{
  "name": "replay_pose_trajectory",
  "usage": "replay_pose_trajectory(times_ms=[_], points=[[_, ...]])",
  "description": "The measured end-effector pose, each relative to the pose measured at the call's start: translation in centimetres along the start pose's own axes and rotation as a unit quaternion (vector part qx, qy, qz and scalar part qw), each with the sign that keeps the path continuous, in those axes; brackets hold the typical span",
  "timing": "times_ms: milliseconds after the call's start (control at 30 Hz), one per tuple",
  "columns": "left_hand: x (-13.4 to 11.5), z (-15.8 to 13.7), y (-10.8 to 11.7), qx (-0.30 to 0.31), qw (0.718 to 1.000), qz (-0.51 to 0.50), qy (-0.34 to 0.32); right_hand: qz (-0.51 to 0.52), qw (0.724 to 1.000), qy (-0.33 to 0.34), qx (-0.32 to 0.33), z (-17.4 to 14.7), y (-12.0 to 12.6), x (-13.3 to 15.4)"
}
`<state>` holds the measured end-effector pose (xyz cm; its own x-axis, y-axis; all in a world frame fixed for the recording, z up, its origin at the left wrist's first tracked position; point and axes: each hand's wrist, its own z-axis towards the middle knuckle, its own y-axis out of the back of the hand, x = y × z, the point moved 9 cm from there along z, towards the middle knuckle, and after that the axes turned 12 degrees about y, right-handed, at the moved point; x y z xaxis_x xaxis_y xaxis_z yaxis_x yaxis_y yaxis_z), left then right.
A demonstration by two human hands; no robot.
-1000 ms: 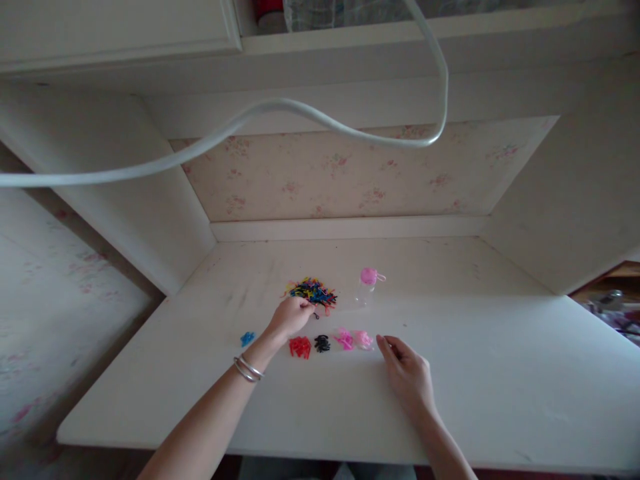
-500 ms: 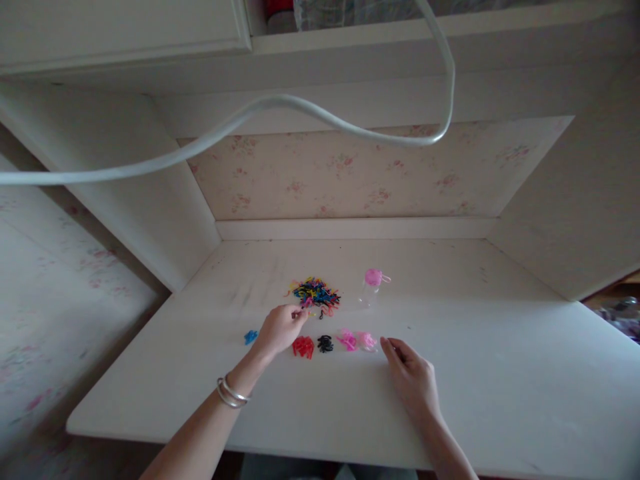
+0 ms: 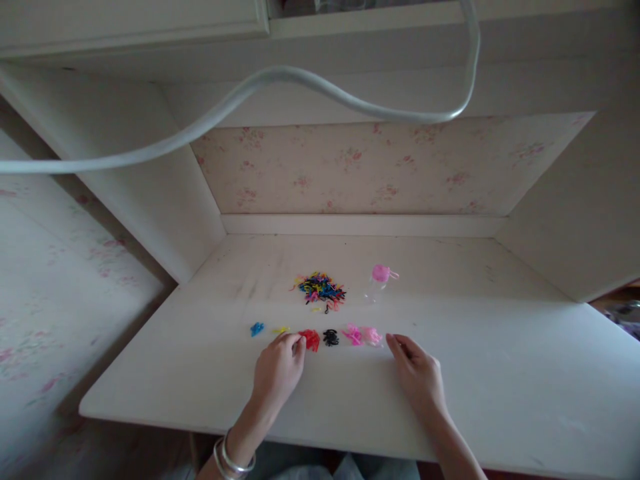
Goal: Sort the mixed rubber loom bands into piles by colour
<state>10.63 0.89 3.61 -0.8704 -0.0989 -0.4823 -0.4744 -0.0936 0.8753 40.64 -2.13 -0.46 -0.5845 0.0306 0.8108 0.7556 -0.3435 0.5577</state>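
My left hand [image 3: 280,365] is closed, its fingertips at the left edge of a small pile of red rubber bands [image 3: 312,341]. What it pinches, if anything, is hidden. Thumb and fingers pressed together, my right hand [image 3: 419,375] rests just right of a light pink pile [image 3: 371,336]; nothing can be made out between its fingertips. In the same row lie a blue pile [image 3: 257,329], a few yellow bands [image 3: 281,330], a black pile [image 3: 331,337] and a bright pink pile [image 3: 353,335]. Behind them is a larger mixed-colour heap of bands [image 3: 321,287].
A small clear bottle [image 3: 375,291] with a pink lid stands right of the heap on the white desk [image 3: 500,373]. Overhead, a white cable [image 3: 295,75] hangs across the view under a cabinet. Side panels [image 3: 560,200] enclose the desk's back.
My left hand has drawn back from the mixed heap toward me, to the red pile, uncovering the yellow bands. My right hand stays beside the light pink pile. The view has shifted slightly.
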Motion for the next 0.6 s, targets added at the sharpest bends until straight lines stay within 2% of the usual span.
replay_pose_trajectory(times_ms=[233,333,433,533,600], points=[[0.8,-0.5,1.5,-0.023,0.997,-0.064,-0.028,-0.008,1.000,0.008,-0.009,0.1,0.2,0.4],[2.1,-1.3,2.4,-0.024,0.994,-0.101,-0.031,-0.054,0.998,0.012,-0.002,0.1,0.4,1.7],[4.5,-1.7,2.9,-0.022,0.992,-0.125,-0.008,-0.142,0.988,0.037,0.043,0.3,-0.4,4.8],[7.3,-1.5,3.4,-0.032,0.987,-0.153,0.037,-0.204,0.967,0.117,0.100,0.9,-2.7,9.2],[8.6,-1.4,3.5,-0.032,0.981,-0.179,0.061,-0.255,0.941,0.165,0.147,1.6,-4.9,11.5]])
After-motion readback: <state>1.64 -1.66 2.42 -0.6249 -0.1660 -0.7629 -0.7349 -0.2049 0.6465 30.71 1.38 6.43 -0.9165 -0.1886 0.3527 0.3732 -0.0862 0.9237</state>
